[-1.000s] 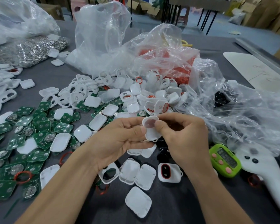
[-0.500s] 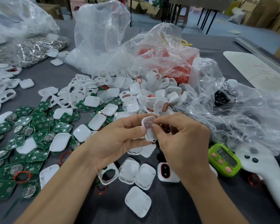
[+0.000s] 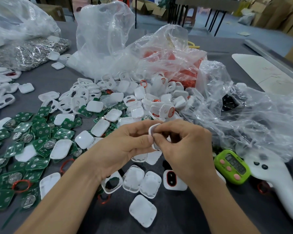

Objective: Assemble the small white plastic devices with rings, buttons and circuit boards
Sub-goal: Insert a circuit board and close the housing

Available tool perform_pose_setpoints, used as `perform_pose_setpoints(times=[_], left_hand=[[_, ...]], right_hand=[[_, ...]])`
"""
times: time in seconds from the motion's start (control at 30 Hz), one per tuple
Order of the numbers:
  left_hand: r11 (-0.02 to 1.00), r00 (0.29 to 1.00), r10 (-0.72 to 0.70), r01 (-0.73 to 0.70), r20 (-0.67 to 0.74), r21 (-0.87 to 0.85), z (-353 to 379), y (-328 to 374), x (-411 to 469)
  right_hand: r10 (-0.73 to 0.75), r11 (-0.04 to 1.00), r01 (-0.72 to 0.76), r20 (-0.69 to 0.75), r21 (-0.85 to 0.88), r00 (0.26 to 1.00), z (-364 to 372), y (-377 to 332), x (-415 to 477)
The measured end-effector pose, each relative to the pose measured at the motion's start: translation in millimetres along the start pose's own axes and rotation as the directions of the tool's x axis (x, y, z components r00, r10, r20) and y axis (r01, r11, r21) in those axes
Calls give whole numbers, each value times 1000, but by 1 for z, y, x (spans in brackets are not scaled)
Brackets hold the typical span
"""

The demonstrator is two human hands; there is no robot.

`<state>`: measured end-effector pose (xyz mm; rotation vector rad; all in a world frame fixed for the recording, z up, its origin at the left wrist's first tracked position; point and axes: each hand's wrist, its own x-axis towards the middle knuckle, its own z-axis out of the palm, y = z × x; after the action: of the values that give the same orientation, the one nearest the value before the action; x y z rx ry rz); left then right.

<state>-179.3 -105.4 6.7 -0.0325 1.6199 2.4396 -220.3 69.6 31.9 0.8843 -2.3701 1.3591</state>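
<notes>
The left hand (image 3: 125, 144) and right hand (image 3: 186, 147) meet above the grey bench (image 3: 184, 215), and both pinch one small white shell (image 3: 152, 130) between thumb and fingertips. Green circuit boards (image 3: 24, 146) lie scattered at the left, loose white covers (image 3: 142, 97) are heaped beyond the hands, and an assembled device (image 3: 173, 181) with a red ring lies near the right wrist. A green timer (image 3: 232, 167) and a white handheld tool (image 3: 281, 183) lie at the right, beside crumpled clear plastic bags (image 3: 260, 115).
</notes>
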Motion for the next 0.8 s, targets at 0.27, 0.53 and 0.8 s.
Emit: perform_pose_setpoints(times=[0.27, 0.53, 0.8], left_hand=[[1000, 1000, 5, -5, 16, 9, 2, 0, 0], [975, 999, -9, -3, -53, -223, -5, 6, 0], [956, 999, -14, 4, -33, -292, -9, 12, -4]], right_hand=[[5, 996, -3, 26, -84, 1000, 5, -1, -2], [294, 887, -228, -110, 401, 949, -26, 1, 14], [270, 899, -237, 42, -369, 962, -23, 8, 11]])
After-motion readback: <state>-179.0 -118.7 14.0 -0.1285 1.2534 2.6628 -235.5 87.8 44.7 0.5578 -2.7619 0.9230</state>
